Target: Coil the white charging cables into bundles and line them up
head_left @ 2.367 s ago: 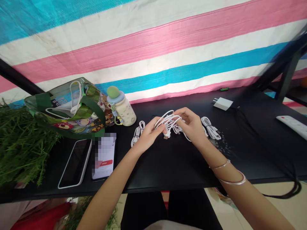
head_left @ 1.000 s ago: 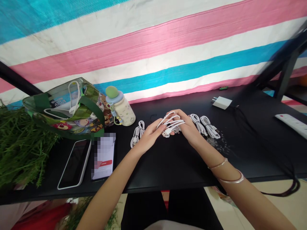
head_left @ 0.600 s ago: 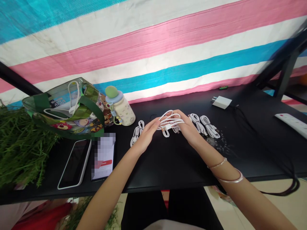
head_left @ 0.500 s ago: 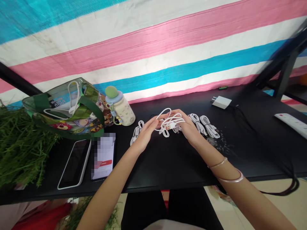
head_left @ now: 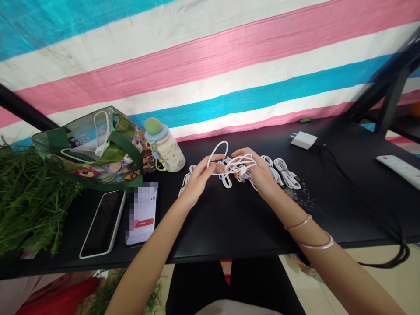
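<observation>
Nearest, mid-tabletop: left hand, fingers half open against a cable loop, grip unclear; right hand, fingers curled into the white cable tangle, strands uncountable. Three coiled white cables: one partly behind left hand, two right. Far edge: one white charger.

On a black table, a clear green-trimmed cartoon tote bag, cream water bottle, two smartphones, white wall charger and white power strip; leafy greens at left; pink, white and blue striped tarpaulin behind.

Two thin silver bangles (right forearm)
</observation>
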A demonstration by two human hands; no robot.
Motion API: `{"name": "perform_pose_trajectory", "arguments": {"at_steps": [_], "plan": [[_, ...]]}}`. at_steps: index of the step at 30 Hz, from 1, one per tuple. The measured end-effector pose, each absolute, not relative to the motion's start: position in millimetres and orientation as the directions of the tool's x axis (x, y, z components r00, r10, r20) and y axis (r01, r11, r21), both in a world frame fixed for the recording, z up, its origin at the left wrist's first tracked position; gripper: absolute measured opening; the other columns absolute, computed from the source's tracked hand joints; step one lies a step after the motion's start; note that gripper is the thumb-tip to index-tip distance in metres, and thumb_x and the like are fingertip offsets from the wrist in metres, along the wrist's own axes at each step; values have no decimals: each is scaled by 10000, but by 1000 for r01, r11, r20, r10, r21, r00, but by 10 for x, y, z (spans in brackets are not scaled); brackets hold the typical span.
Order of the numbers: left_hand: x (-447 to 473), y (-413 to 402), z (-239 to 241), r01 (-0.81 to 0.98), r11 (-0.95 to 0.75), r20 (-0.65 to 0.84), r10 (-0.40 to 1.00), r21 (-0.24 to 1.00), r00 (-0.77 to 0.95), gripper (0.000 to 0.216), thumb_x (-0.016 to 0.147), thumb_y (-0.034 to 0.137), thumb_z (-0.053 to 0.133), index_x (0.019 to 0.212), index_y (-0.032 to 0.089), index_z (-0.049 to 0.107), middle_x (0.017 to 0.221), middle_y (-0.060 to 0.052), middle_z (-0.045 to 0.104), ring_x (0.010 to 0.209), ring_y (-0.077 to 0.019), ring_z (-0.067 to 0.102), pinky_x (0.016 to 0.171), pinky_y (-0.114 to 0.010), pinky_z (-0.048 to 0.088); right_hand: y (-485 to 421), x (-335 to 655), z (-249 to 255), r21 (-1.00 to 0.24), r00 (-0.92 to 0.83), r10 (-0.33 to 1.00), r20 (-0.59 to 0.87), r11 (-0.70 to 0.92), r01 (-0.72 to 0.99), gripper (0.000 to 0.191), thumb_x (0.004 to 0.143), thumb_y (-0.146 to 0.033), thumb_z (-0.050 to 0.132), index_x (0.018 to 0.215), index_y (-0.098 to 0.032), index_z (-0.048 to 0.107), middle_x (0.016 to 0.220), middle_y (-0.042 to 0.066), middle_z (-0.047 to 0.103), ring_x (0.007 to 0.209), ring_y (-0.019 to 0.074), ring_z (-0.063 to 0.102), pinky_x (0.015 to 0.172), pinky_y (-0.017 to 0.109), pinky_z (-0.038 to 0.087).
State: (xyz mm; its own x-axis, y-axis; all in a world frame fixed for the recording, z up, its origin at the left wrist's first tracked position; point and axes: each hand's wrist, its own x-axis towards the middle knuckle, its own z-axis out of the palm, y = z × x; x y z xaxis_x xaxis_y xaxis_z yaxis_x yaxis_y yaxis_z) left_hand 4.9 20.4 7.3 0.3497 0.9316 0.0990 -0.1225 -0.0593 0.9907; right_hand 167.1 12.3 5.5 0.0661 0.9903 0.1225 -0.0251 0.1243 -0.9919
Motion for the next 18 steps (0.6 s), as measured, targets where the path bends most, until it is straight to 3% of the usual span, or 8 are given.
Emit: {"name": "perform_pose_trajectory", "arguments": {"at_steps": [10, 18], "plan": [[16, 228, 103, -191, -3, 48, 971, 982, 236, 264, 810, 319, 593, 1048, 208, 622, 642, 44, 624, 794, -153, 642, 818, -288, 454, 121, 1675, 83, -988, 69, 996, 56, 65, -137, 176, 708, -395, 549, 736, -226, 510, 508, -59, 465, 417, 107, 406, 398, 228, 288], [-5, 259, 186, -357, 62, -17, 991, 932, 129, 220, 793, 241, 586, 1009, 206, 614, 535, 72, 509, 646, -106, 575, 632, -200, 420, 90, 1701, 135, -972, -96, 989, 114, 91, -217, 304, 668, -466, 650, 806, -226, 523, 506, -77, 472, 383, 70, 306, 383, 221, 195]]}}
